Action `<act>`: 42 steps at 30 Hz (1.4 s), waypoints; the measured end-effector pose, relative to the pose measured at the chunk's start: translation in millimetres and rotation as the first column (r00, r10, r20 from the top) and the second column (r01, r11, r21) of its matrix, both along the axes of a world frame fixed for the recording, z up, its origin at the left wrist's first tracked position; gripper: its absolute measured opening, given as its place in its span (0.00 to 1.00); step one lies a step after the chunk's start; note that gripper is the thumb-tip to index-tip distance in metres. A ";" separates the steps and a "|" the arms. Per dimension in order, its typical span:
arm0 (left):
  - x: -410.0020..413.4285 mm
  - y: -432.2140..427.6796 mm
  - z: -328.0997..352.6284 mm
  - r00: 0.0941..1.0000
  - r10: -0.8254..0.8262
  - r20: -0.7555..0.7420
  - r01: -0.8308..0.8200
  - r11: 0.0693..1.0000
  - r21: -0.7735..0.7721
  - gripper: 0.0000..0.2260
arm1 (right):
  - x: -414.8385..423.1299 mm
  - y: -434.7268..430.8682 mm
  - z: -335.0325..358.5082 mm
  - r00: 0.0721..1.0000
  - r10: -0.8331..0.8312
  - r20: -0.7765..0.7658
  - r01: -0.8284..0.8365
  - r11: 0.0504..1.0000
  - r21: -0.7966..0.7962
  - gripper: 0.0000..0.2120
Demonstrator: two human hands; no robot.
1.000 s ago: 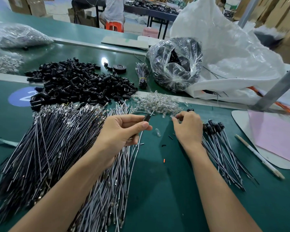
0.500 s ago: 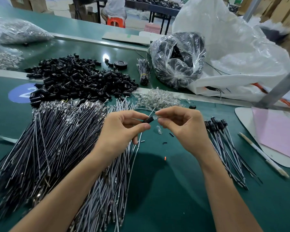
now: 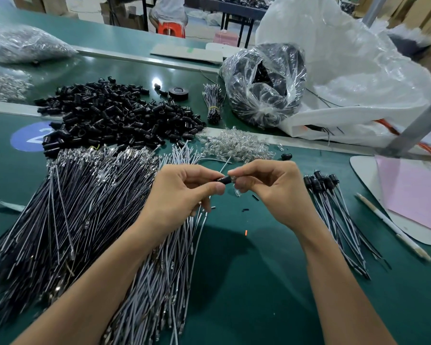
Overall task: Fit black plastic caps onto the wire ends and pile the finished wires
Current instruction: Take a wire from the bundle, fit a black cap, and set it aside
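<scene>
Head view, mid-assembly. I am holding one wire (image 3: 201, 224) in my L hand (image 3: 182, 195): thumb & forefinger are pinching it at its top end, the other fingers are curling round it, and its tail is hanging down toward the table (image 3: 259, 282). My R hand (image 3: 276, 192) is pinching a black cap (image 3: 225, 180) by its right end btwn thumb & fingertips. The cap is sitting in the air btwn the two hands, lying roughly level and touching both sets of fingertips. I cannot tell whether the wire end is fully inside, since my fingers are covering the joint.

Step, as I judge it: I am pushing the cap onto the wire end, i.e. fitting, not yet piling. Supply is lying to my left: bare wires (image 3: 85, 207) are fanning across the table, w/ the heap of loose caps (image 3: 115, 118) beyond them. The finished wires (image 3: 334, 212), few in no., are lying to my right, capped ends pointing away from me, near a pen (image 3: 393, 226). Most of the job is thus waiting.

Next move, prob.: pressing both hands together along the wire's line until the cap is seating, w/ the thin wire kept straight so it is not buckling. After that, the capped wire is going onto the finished wires, cap end matching the others, and a bare wire & a loose cap are being picked up.
</scene>
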State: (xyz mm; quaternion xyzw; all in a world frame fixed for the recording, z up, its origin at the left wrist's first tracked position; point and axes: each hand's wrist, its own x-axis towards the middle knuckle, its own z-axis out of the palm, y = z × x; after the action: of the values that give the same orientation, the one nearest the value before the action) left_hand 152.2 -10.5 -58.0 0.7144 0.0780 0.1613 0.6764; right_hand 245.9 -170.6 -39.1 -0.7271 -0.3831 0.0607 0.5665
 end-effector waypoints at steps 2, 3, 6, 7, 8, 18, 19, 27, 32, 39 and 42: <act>-0.1 -0.9 -0.2 1.000 -0.017 0.014 0.017 0.999 -0.029 0.05 | 0.9 -0.3 -0.8 1.000 0.014 -0.018 -0.014 0.999 0.029 0.16; -0.3 -1.0 -0.3 1.000 -0.026 0.017 0.027 0.999 -0.044 0.05 | 1.1 -0.1 -1.4 0.999 0.020 -0.029 -0.019 0.999 0.042 0.16; -0.9 -1.0 -0.9 0.999 -0.052 0.015 0.053 0.996 -0.072 0.06 | 1.4 1.1 -4.8 0.998 0.035 -0.051 -0.032 0.998 0.058 0.17; -1.5 -1.1 -0.4 0.998 -0.060 0.016 0.061 0.995 -0.083 0.07 | 1.6 1.2 -5.9 0.997 0.041 -0.060 -0.037 0.997 0.063 0.17; -1.9 -1.2 0.3 0.998 -0.065 0.020 0.066 0.993 -0.093 0.07 | 1.5 1.3 -6.4 0.996 0.050 -0.073 -0.045 0.996 0.071 0.17; -7.1 -3.7 4.8 0.995 -0.098 0.026 0.100 0.990 -0.096 0.06 | -0.2 1.8 -8.9 0.982 0.114 -0.153 -0.099 0.990 0.102 0.18; -6.9 -3.8 4.7 0.995 -0.098 0.026 0.100 0.990 -0.098 0.06 | 0.1 1.4 -8.8 0.979 0.124 -0.164 -0.108 0.989 0.103 0.18; -7.6 -4.0 6.2 0.991 -0.123 0.056 0.129 0.985 -0.118 0.07 | -2.5 1.5 -4.0 0.967 0.156 -0.202 -0.127 0.980 0.151 0.17; -5.4 -8.9 10.1 0.984 -0.123 0.132 0.153 0.958 -0.245 0.07 | -5.8 0.5 -0.6 0.948 0.220 -0.230 -0.160 0.955 0.251 0.08; -5.9 -2.7 8.7 0.968 -0.231 0.103 0.251 0.930 -0.270 0.16 | -6.3 5.6 -3.9 0.931 0.214 -0.294 -0.095 0.924 0.369 0.05; -5.9 1.4 7.4 0.954 -0.284 0.090 0.298 0.917 -0.266 0.18 | -6.8 5.1 0.9 0.850 0.328 -0.411 -0.070 0.845 0.530 0.07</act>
State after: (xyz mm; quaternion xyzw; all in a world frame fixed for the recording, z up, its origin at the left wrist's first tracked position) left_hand 146.2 -9.1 -50.6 0.6123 -0.0243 0.0641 0.7877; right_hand 239.2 -165.5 -38.2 -0.4719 -0.3062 0.2016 0.8018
